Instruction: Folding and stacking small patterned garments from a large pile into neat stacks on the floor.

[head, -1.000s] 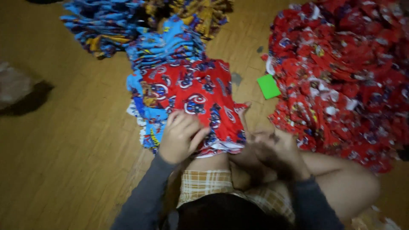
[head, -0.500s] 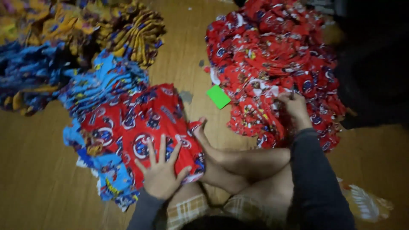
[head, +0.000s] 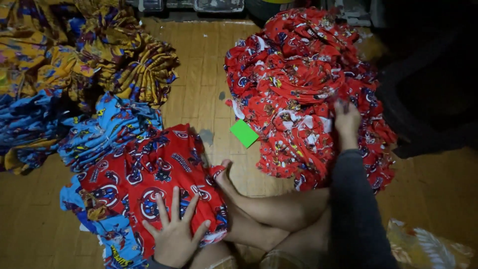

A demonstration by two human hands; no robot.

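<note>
My left hand (head: pixel 174 234) lies flat, fingers spread, on a folded red printed cloth (head: pixel 149 184) that tops a stack of blue printed cloths (head: pixel 109 134) on the wooden floor. My right hand (head: pixel 347 122) reaches into a big heap of loose red printed cloths (head: pixel 298 84) at the right; its fingers rest on or in the fabric, and I cannot tell whether they grip a piece. My bare legs are crossed in front of me between the two piles.
A small green paper square (head: pixel 244 133) lies on the wooden floor (head: pixel 199 79) between the piles. Yellow and blue patterned cloths (head: pixel 89 55) are heaped at the upper left. A crinkled plastic bag (head: pixel 428 246) sits at the lower right. Dark objects stand at the far right.
My right hand has left my lap and reached out to the red heap at the right. My left hand has opened flat on the folded red cloth. The view has swung right.
</note>
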